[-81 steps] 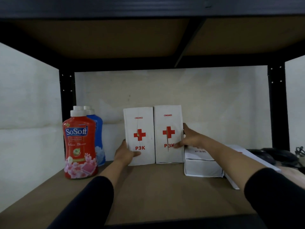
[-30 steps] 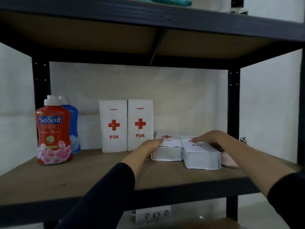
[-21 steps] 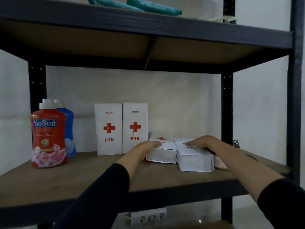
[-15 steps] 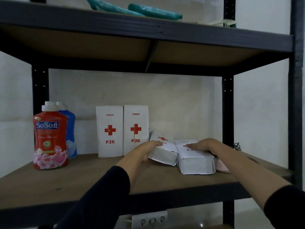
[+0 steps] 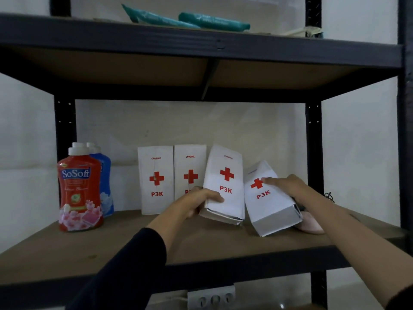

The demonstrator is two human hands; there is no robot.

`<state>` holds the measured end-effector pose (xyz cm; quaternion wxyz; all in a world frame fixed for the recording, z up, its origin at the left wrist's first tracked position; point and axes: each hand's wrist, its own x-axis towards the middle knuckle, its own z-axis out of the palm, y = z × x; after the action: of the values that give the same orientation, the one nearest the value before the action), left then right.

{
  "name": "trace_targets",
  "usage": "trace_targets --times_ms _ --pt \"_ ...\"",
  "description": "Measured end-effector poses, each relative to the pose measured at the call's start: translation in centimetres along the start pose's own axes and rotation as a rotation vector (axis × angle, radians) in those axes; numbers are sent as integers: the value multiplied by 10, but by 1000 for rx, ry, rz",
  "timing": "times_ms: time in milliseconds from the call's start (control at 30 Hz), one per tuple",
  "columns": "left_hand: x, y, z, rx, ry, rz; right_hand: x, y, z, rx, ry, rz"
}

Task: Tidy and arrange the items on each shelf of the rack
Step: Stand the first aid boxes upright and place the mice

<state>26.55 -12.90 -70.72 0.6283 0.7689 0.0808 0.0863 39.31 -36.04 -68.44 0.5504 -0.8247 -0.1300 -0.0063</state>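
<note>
Gripping a tilted white box (image 5: 225, 182) at frame centre, the left hand (image 5: 201, 201) curls round its corner; the right hand (image 5: 288, 186) clasps a second tilted box (image 5: 266, 198) just right. Upright boxes (image 5: 155, 180) and bottles (image 5: 79, 189) stand leftward on the shelf (image 5: 134, 242).

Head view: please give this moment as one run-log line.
left hand: grips third P3K box, tilted | right hand: holds fourth P3K box, tilted
</note>
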Motion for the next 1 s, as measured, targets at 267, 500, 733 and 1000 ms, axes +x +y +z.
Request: trace_targets --times_ms 267,500,733,1000 --pt "-26 -16 -36 67 -18 118 -33 -4 24 440 -27 -284" --pt "-53 -38 -94 111 168 176 -44 -18 99 708 -179 -319" --pt "-61 -50 -134 163 324 161 -39 -19 156 646 -266 -376" --pt "-52 -69 -127 116 456 183 -33 11 154 71 -255 -381"
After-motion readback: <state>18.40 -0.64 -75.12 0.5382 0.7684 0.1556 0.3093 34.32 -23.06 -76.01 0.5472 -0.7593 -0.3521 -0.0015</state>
